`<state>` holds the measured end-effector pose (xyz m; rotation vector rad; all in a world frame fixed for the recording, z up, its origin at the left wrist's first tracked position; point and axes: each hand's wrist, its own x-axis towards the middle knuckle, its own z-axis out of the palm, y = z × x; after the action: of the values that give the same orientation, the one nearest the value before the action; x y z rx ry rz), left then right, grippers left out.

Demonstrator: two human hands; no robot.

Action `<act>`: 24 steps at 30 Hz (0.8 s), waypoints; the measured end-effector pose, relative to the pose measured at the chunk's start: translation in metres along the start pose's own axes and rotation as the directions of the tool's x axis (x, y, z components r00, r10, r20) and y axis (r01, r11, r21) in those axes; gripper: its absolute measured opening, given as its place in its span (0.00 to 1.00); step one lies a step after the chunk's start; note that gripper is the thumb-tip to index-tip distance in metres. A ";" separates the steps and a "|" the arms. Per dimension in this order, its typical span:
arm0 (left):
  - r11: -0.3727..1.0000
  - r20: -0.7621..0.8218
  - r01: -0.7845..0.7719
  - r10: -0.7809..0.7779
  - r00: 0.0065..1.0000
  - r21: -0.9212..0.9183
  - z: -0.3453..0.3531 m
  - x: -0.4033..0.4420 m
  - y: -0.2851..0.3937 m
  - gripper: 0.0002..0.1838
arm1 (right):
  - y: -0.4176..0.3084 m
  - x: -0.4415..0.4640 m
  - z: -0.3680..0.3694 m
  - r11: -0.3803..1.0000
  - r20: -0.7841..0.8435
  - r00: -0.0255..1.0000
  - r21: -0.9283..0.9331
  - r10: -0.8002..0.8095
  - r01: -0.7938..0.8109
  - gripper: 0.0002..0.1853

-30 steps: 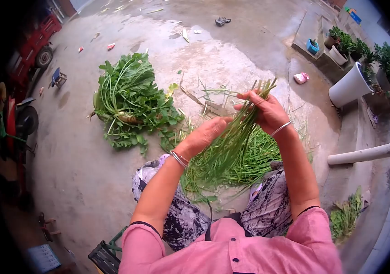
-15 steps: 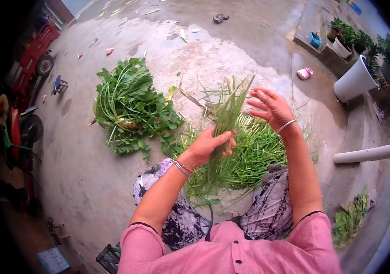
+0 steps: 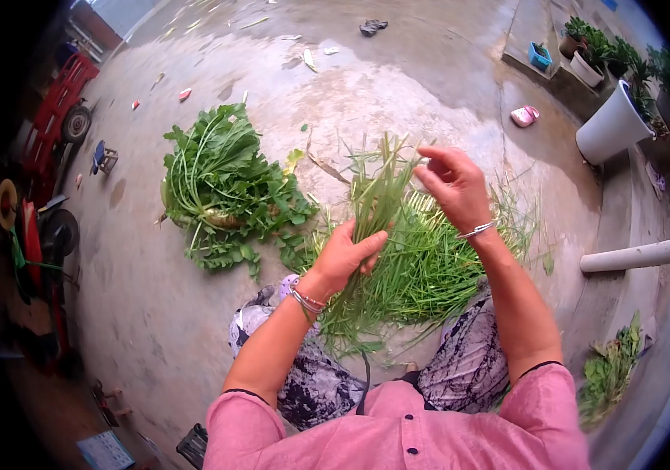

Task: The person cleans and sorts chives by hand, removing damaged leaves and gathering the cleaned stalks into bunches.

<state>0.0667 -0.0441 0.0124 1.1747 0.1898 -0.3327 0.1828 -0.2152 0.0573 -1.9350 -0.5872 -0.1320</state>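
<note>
My left hand (image 3: 352, 249) is closed round a bunch of chives (image 3: 378, 200), long thin green stalks held upright in front of me. To its right, my right hand (image 3: 454, 188) is raised beside the upper ends of the bunch. Its fingers are bent but apart, and I see nothing held in them; whether a fingertip touches a stalk is unclear. Below both hands, a loose pile of chives (image 3: 437, 270) lies on the ground between my knees. Leafy greens with pale roots (image 3: 229, 184) are heaped to the left of the pile.
Potted plants and a tall white planter (image 3: 613, 125) stand at the right, near a pink clog (image 3: 524, 116) and a white pipe (image 3: 639, 255). Wilted greens (image 3: 613, 368) lie lower right. A red cart (image 3: 57, 110) and small stool (image 3: 104, 158) are at the left. Scraps dot the concrete.
My right hand has moved slightly left and its fingers have bent inward towards the stalk tips. My left hand has shifted a little left, still holding the bunch.
</note>
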 end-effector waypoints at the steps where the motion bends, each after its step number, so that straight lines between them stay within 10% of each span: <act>1: 1.000 0.006 0.005 -0.005 1.000 0.003 0.002 0.000 -0.001 0.16 | -0.004 -0.001 0.003 0.993 0.020 0.999 -0.109 -0.041 0.042 0.11; 4: 0.992 -0.007 0.002 -0.001 1.000 0.126 0.005 -0.002 -0.005 0.15 | 0.005 -0.003 0.007 0.964 0.049 0.995 -0.247 -0.089 0.098 0.10; 11: 1.000 -0.105 0.012 -0.014 0.994 -0.021 -0.006 -0.013 -0.003 0.14 | 0.014 0.016 -0.025 0.935 -0.145 0.952 0.274 0.270 -0.224 0.06; 24: 0.944 -0.158 0.011 -0.067 0.985 -0.330 -0.050 -0.037 0.008 0.17 | 0.053 0.023 -0.093 0.831 -0.376 0.854 0.545 0.359 -0.110 0.07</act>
<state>0.0360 0.0105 0.0119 0.8683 0.4009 -0.2260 0.2430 -0.3062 0.0619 -1.3684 -0.0301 -0.2456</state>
